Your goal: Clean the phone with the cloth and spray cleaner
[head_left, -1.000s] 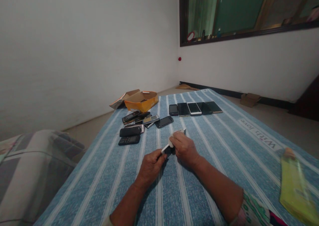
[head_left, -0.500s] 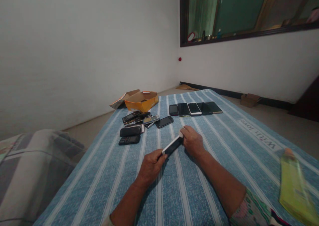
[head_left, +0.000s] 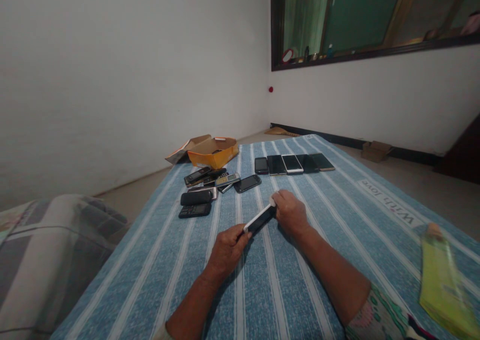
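Observation:
Between my two hands a smartphone [head_left: 260,221] with a white edge and dark screen is held tilted above the striped cloth. My left hand [head_left: 228,246] pinches its lower left end, thumb on the screen side. At the upper right end, my right hand [head_left: 289,211] grips it together with a small white piece whose kind I cannot make out. Beyond my left hand lies a dark phone [head_left: 248,183] beside a heap of old mobile phones [head_left: 227,179]. A row of several phones, among them a white one [head_left: 292,164], lies flat past my right hand.
An open orange cardboard box [head_left: 213,156] stands at the far left of the blue striped cloth [head_left: 180,275]. A yellow-green bottle [head_left: 444,285] lies at the right. Grey fabric [head_left: 56,260] covers something at the left; a small carton [head_left: 376,151] sits on the floor.
Almost nothing differs. My hands hold the phone in the same place, with the white piece at its right end turned very slightly.

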Demonstrator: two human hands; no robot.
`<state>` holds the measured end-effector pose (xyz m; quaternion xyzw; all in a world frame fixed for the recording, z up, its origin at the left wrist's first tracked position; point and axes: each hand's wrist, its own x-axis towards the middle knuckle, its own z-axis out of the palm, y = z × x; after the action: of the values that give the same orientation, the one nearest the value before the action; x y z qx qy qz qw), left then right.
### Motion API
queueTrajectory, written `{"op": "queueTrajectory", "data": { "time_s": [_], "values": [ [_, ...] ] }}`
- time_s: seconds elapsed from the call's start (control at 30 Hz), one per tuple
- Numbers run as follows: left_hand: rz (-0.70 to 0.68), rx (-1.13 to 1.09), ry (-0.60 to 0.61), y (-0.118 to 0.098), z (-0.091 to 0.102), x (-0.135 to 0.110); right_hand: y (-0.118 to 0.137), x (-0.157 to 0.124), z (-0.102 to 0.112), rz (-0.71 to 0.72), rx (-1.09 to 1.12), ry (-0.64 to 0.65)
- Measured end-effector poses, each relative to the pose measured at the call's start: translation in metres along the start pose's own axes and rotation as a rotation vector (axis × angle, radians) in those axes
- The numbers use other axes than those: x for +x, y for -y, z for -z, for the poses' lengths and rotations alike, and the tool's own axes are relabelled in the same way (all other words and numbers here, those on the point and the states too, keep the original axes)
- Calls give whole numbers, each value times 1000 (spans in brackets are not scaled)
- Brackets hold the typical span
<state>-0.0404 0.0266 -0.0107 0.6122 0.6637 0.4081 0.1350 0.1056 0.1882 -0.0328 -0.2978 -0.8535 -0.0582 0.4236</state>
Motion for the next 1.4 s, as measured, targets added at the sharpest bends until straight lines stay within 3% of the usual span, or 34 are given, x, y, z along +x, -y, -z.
{"op": "queueTrajectory", "data": {
  "time_s": [0.17, 0.4, 0.53, 0.73, 1.07, 1.4],
  "values": [
    [20, 0, -5, 0, -1, 1, 26, -1, 5, 214, 18, -28],
    [36, -9, -19, -2, 0, 0, 61, -9, 12, 322, 108, -22],
    [41, 18, -5, -3, 0, -1, 54, -8, 9, 316, 125, -21],
    [22, 47, 24, 1, 0, -1, 32, -3, 3, 188, 102, -64],
    [60, -17, 12, 2, -2, 0, 56, -4, 19, 274, 326, 77],
    [43, -20, 5, -3, 1, 0, 51, -5, 11, 257, 291, 94]
  ]
}}
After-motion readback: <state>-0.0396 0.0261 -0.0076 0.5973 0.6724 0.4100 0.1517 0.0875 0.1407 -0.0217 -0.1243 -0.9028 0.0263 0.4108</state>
